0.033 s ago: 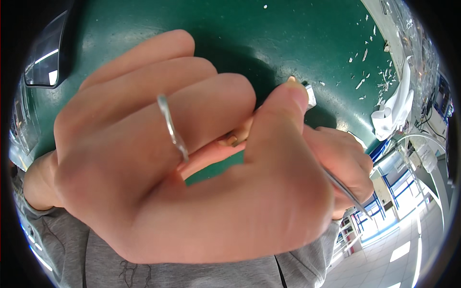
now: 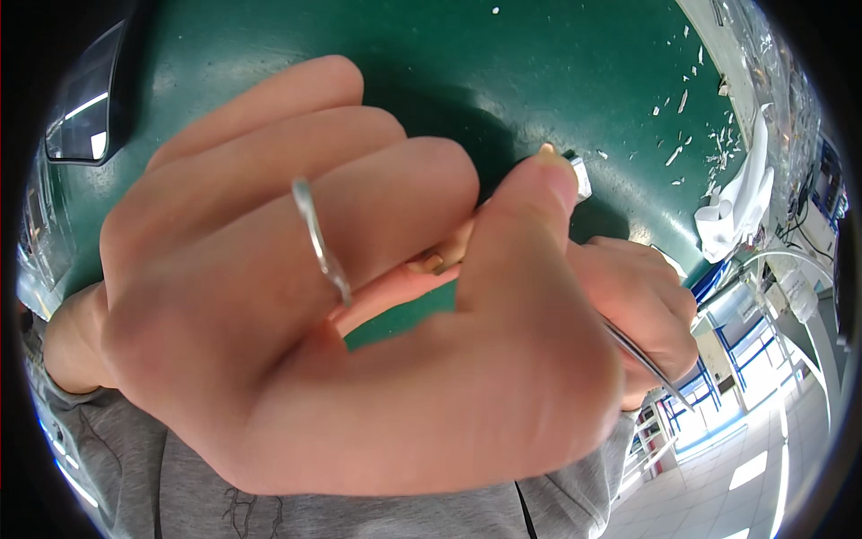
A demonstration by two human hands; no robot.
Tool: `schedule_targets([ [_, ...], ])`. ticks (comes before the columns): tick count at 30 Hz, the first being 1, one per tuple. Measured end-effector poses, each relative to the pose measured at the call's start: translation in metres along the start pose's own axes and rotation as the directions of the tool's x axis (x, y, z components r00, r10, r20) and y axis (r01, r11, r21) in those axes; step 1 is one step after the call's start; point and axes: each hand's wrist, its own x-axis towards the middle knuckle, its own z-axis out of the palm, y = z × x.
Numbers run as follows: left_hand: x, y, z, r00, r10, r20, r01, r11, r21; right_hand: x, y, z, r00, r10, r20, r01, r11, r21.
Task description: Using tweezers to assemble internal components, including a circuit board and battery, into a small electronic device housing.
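Note:
My left hand [image 2: 296,296], large and close with a thin silver ring on one finger, is closed in a pinch of thumb and index finger. A small silver and black part [image 2: 582,178] shows just past its thumb tip; most of it is hidden. Between the curled fingers a small brass-coloured piece [image 2: 435,262] glints, too covered to name. Behind the left hand and to its right, my right hand [image 2: 633,292] is closed around a slim pointed metal tool [image 2: 648,364], which looks like tweezers. The right fingertips are hidden behind the left hand.
A green work surface [image 2: 431,45] lies beneath. White shavings [image 2: 678,153] are scattered at the right, beside a crumpled white strip [image 2: 741,202] and clear plastic bags [image 2: 781,81]. A dark glossy device [image 2: 85,108] stands at the far left.

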Motion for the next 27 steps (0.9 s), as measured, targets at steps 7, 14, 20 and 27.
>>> schedule_targets([
  [7,0.007,0.006,-0.009,0.982,-0.111,0.153,0.122,0.99,-0.069,0.002,-0.012,-0.005,0.923,0.254,0.289,-0.157,0.934,-0.322],
  [14,0.002,0.009,-0.005,0.98,-0.095,0.173,0.101,0.995,-0.025,-0.015,0.005,0.014,0.98,0.118,-0.162,-0.116,0.993,0.021],
  [20,0.005,0.008,-0.019,0.973,-0.081,0.216,0.091,0.995,-0.038,-0.016,0.008,0.01,0.993,0.035,-0.111,-0.041,0.998,-0.052],
  [27,0.006,0.004,-0.024,0.945,-0.05,0.324,0.085,0.992,-0.093,0.002,-0.002,0.006,0.995,0.036,-0.088,-0.042,0.997,-0.072],
])
